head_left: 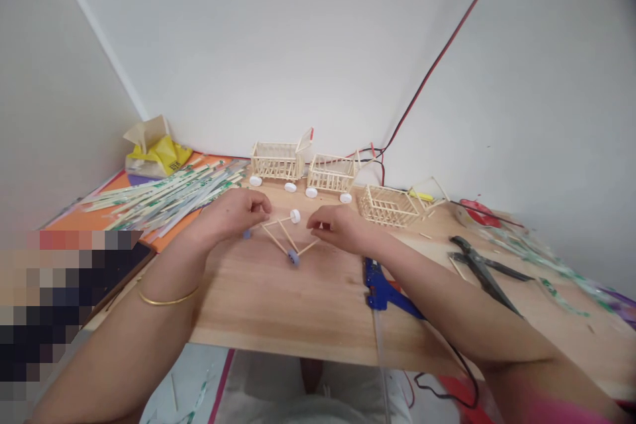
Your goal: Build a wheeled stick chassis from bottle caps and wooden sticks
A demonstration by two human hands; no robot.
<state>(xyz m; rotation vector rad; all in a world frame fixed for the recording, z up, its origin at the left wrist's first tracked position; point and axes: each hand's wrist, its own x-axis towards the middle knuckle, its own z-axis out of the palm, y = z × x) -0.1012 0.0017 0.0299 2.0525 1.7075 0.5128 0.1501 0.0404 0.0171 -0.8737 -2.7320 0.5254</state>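
A small frame of thin wooden sticks with round cap wheels lies on the wooden board between my hands. One white wheel sits at its far corner and a bluish wheel at its near corner. My left hand pinches the frame's left end, fingers curled. My right hand is closed on the frame's right end.
Two finished stick carts on white wheels stand at the back, a wheel-less stick basket to their right. A blue glue gun lies by my right forearm, black pliers further right. A pile of wrapped chopsticks lies left.
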